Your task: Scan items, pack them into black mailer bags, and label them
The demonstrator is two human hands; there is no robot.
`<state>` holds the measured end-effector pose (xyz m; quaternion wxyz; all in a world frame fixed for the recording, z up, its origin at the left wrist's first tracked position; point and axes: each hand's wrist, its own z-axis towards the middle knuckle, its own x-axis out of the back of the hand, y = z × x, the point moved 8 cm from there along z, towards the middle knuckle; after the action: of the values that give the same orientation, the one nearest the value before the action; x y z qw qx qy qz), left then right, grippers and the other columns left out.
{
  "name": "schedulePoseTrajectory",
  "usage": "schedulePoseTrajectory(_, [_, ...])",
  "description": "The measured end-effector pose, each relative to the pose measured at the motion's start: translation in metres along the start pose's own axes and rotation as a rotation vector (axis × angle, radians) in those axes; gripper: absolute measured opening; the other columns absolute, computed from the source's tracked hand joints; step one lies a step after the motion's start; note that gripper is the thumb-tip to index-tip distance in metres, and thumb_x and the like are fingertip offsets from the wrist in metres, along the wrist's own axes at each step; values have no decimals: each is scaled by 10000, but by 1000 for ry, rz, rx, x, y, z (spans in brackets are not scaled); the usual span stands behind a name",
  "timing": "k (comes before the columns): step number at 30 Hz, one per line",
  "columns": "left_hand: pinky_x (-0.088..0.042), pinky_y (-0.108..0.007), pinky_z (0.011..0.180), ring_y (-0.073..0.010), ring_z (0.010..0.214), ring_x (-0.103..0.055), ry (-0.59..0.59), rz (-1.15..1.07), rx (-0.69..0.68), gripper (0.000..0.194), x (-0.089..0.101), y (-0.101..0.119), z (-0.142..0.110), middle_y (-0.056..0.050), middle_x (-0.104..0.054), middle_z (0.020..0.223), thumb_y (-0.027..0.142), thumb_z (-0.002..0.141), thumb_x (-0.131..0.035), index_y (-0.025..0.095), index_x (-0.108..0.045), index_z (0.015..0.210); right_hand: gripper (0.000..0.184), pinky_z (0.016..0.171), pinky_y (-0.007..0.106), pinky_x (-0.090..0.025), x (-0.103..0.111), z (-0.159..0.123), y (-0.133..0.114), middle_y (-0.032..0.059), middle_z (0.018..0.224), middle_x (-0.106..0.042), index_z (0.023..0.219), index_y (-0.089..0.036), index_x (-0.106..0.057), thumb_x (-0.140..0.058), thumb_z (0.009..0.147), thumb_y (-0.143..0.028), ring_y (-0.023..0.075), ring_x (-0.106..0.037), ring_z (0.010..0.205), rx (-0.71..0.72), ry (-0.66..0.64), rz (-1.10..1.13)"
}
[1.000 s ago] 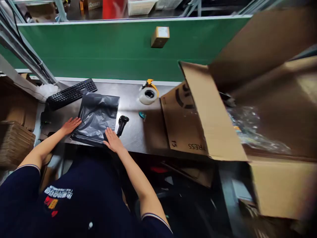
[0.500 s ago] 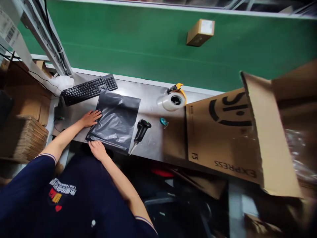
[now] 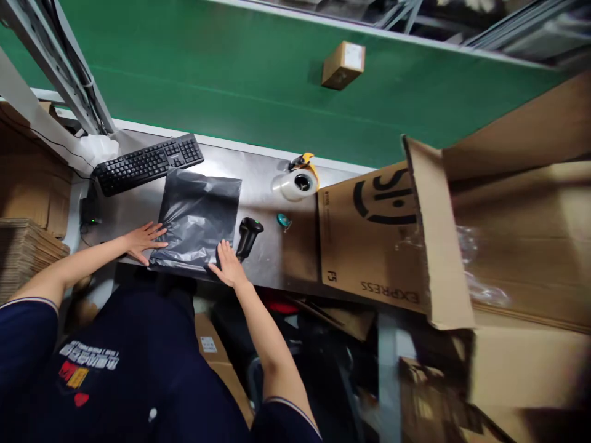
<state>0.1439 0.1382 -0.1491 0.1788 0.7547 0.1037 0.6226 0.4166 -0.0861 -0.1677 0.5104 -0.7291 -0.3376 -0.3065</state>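
A black plastic mailer bag [image 3: 196, 216] lies flat on the steel worktable [image 3: 272, 258]. My left hand [image 3: 143, 239] rests open at the bag's near left corner, fingers spread on its edge. My right hand [image 3: 227, 266] lies flat and open on the bag's near right corner. A black handheld barcode scanner [image 3: 247, 237] lies just right of my right hand.
A black keyboard [image 3: 148, 163] sits at the table's back left. A tape dispenser with clear tape [image 3: 298, 181] and a small teal object [image 3: 282, 220] lie further right. A big open cardboard box [image 3: 415, 240] fills the right. A small carton [image 3: 343, 64] rides the green conveyor [image 3: 231, 80].
My right hand has slid from the bag's near left edge to its near right corner. My left hand stays on the left edge. The camera view has shifted.
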Motion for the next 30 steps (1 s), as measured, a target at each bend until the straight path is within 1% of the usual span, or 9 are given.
schedulePoseTrajectory(5, [-126,-628,1312,-446,1632,-211,-80,-68,10,973,-9,29,-20,-160,-355,1733,540,612,-901,338,-598,1514,1042,1327,651,-228,-6,-36,9,273,1744,-218,1666,-49,-261,-669,900,-626,413,-202,1647,236,-166,-129])
schedulePoseTrajectory(8, [-118,-566,1337,-392,1646,-210,-56,-42,141,960,-13,47,-31,-124,-348,1743,332,648,-880,337,-550,1550,1133,1345,620,-200,-11,-55,15,247,1750,-218,1674,-66,-254,-817,766,-442,414,-202,1647,329,-207,-208])
schedulePoseTrajectory(12, [-129,-500,1352,-310,1636,-277,-45,13,351,929,-23,64,-40,-145,-354,1733,127,756,-698,224,-420,1637,1035,1358,583,-201,-16,-50,14,159,1755,-254,1676,-166,-300,-687,723,-55,354,-258,1641,314,-128,-265])
schedulePoseTrajectory(18, [-219,-489,1342,-283,1573,-415,-20,-117,452,732,-15,90,-46,-103,-507,1648,71,830,-535,218,-567,1546,856,1336,619,-245,-17,-44,0,144,1700,-408,1572,-207,-514,-576,744,1,325,-361,1605,316,-131,-77])
schedulePoseTrajectory(21, [-395,-443,1258,-274,1400,-615,121,-435,618,632,3,80,-48,-69,-698,1461,136,832,-544,236,-677,1441,559,1323,615,-262,3,-38,15,115,1458,-696,1298,-222,-749,-582,782,-86,308,-560,1463,104,-68,429])
schedulePoseTrajectory(23, [-526,-414,1114,-299,1203,-727,306,-746,822,514,12,61,-51,-76,-801,1261,210,777,-624,219,-789,1264,334,1245,585,-395,14,-29,28,92,1176,-818,1063,-219,-816,-605,806,-183,307,-691,1262,-64,11,708])
schedulePoseTrajectory(25, [-577,-404,997,-317,1040,-767,492,-962,967,371,19,41,-49,-90,-839,1059,265,704,-692,179,-843,1032,196,1078,529,-541,23,-13,32,79,919,-820,887,-207,-797,-649,803,-305,300,-735,1037,-149,80,814])
schedulePoseTrajectory(27, [-589,-395,939,-304,953,-770,634,-1018,1024,305,26,25,-40,-87,-829,937,328,686,-720,156,-820,915,230,943,459,-590,34,8,32,62,791,-772,825,-209,-745,-672,797,-425,271,-713,903,-201,173,858])
schedulePoseTrajectory(30, [-604,-381,851,-271,862,-757,834,-1006,1104,418,33,6,-26,-79,-799,867,483,730,-732,145,-766,973,371,872,398,-585,48,38,27,39,815,-738,889,-226,-673,-702,761,-573,229,-675,852,-272,343,929])
